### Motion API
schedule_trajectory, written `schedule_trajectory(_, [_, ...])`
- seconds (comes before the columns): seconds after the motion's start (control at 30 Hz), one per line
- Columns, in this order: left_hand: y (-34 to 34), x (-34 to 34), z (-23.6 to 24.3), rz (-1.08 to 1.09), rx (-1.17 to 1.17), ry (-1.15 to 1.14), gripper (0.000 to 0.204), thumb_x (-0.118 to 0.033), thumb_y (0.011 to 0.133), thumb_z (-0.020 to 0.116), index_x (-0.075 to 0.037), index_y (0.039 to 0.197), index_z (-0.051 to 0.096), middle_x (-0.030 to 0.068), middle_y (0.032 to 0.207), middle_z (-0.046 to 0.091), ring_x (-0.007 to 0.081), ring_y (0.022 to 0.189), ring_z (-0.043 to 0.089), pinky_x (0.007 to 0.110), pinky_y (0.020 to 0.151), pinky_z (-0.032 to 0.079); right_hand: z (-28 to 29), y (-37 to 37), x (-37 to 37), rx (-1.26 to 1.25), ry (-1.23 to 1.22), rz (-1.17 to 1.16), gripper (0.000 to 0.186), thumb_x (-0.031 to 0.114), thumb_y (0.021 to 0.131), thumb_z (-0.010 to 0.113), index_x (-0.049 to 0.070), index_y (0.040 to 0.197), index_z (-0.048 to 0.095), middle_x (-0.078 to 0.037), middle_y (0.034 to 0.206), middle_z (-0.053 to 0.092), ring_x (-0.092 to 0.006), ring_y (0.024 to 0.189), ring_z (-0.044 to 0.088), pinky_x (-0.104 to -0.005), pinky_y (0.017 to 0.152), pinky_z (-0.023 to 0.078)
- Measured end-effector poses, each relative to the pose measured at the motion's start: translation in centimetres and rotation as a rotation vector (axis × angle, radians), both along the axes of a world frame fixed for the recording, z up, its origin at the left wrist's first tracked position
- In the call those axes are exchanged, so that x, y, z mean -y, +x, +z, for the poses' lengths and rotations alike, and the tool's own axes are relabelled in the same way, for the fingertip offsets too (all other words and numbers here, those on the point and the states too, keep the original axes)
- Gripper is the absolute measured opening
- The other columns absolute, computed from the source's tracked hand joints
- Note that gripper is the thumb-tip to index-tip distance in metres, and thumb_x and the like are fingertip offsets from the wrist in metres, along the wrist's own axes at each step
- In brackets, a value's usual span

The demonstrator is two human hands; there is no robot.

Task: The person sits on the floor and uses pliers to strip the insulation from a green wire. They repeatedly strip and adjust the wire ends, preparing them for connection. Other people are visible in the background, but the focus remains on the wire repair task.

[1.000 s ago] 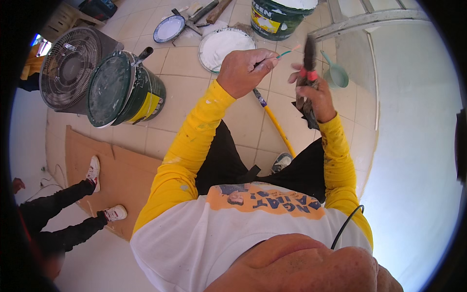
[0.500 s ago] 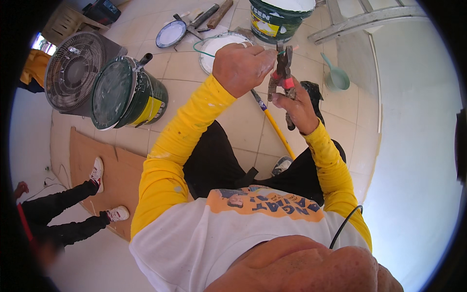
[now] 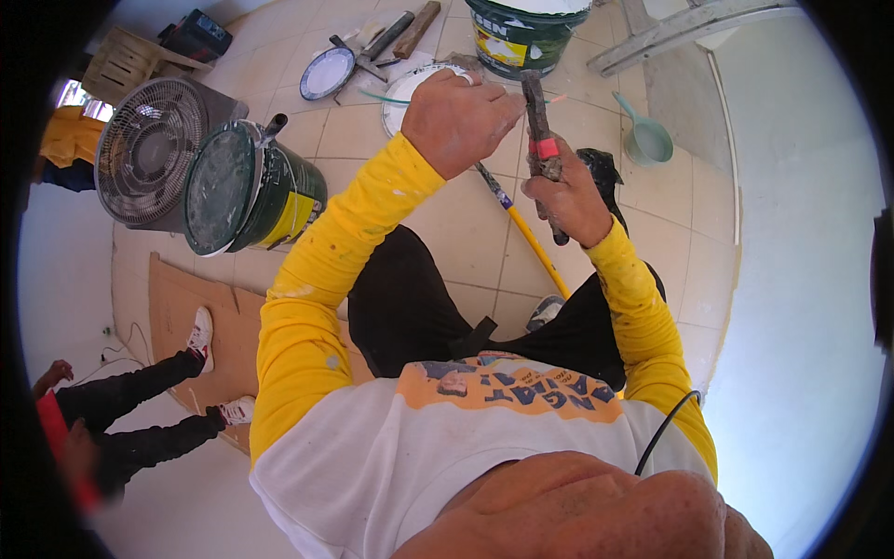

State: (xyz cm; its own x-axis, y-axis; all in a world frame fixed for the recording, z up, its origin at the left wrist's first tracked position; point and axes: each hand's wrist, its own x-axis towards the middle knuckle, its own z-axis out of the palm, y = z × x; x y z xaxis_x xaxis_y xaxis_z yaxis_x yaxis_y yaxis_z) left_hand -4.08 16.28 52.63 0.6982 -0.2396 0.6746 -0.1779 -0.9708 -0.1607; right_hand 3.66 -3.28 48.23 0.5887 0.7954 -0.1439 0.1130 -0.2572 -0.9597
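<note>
The right hand (image 3: 570, 197) is wrapped in a fist around the handle of a paint-crusted hand tool (image 3: 538, 121), fingers pressed together on the grip just below a red band; the tool stands nearly upright, its dark head rising above the hand. Whether it is a brush, a hammer or a scraper cannot be told. The left hand (image 3: 458, 119) is curled shut just beside the tool's upper part, knuckles up; its fingertips are turned away, so what they pinch, if anything, cannot be told. The 2 hands are close together, held up in front of the person above the tiled floor (image 3: 447, 219).

Under the hands a long pole with a yellow shaft (image 3: 533, 244) runs slantwise across the tiles, passing between the forearms. Behind the left hand lies a round white lid (image 3: 406, 95). Beyond it stands a green paint bucket (image 3: 521, 35) with white paint inside. To the right of the tool a pale green scoop (image 3: 644, 138) lies on the floor, near a grey ladder rail (image 3: 689, 26).

Left of the yellow sleeve a large dark green paint drum (image 3: 250, 188) stands with its lid on, and a grey floor fan (image 3: 149, 149) is just beside it. A smaller blue-rimmed lid (image 3: 328, 73) and several tools (image 3: 400, 30) lie farther back. A sheet of cardboard (image 3: 186, 307) covers the floor at lower left, where another person's legs in black trousers and white shoes (image 3: 201, 332) stretch across it
</note>
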Motion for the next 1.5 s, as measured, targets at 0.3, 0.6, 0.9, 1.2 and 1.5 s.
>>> schedule_trajectory(0.3, [0.3,-0.2,-1.6,-0.114,-0.283,-0.578,0.01,-0.021,0.09,0.063,-0.013,0.087,0.067,0.0033,0.075,0.067,0.0182,0.057,0.057,0.03,0.054,0.04,-1.1,-0.2,0.6,0.522,0.11,0.029,0.065,0.029,0.082,0.067,-0.005,0.132,0.042,-0.025,0.113,0.055,-0.0418,0.104,0.056,-0.0427,0.093,0.045])
schedule_trajectory(0.6, [-1.6,0.9,-3.0,-0.793,-1.059,-2.148,0.019,-0.026,0.085,0.07,-0.01,0.083,0.059,-0.0051,0.065,0.046,0.0067,0.054,0.041,0.024,0.048,0.028,2.9,9.7,-4.0,1.543,0.703,0.246,0.052,0.006,0.065,0.071,0.005,0.112,0.05,-0.018,0.111,0.057,-0.0392,0.101,0.056,-0.0506,0.089,0.044])
schedule_trajectory(0.9, [-1.4,-0.1,-1.6,-0.005,-0.487,-0.163,0.016,-0.026,0.09,0.061,-0.012,0.085,0.064,0.0111,0.069,0.061,0.0343,0.06,0.057,0.039,0.053,0.045,2.0,-0.8,-0.3,-0.98,0.1,0.198,0.026,0.005,0.078,0.059,0.004,0.103,0.051,-0.015,0.088,0.056,-0.029,0.079,0.058,-0.0385,0.07,0.047])
schedule_trajectory(1.2, [-2.4,2.7,-1.2,-0.642,-0.897,-1.686,0.018,-0.023,0.091,0.063,-0.006,0.087,0.068,0.0031,0.07,0.062,0.0106,0.054,0.048,0.026,0.05,0.037,1.1,3.9,-1.1,1.131,0.737,0.112,0.026,0.004,0.072,0.066,0.002,0.094,0.051,-0.018,0.088,0.053,-0.0354,0.078,0.055,-0.0389,0.068,0.046])
schedule_trajectory(1.5, [-0.5,1.6,1.5,-0.051,-0.649,0.032,0.015,-0.021,0.077,0.064,-0.008,0.079,0.057,0.0139,0.065,0.057,0.0307,0.067,0.063,0.042,0.059,0.049,5.1,0.0,1.8,-1.14,0.132,0.254,0.019,0.026,0.087,0.061,0.012,0.094,0.051,-0.002,0.079,0.054,-0.0161,0.067,0.055,-0.0335,0.06,0.048])
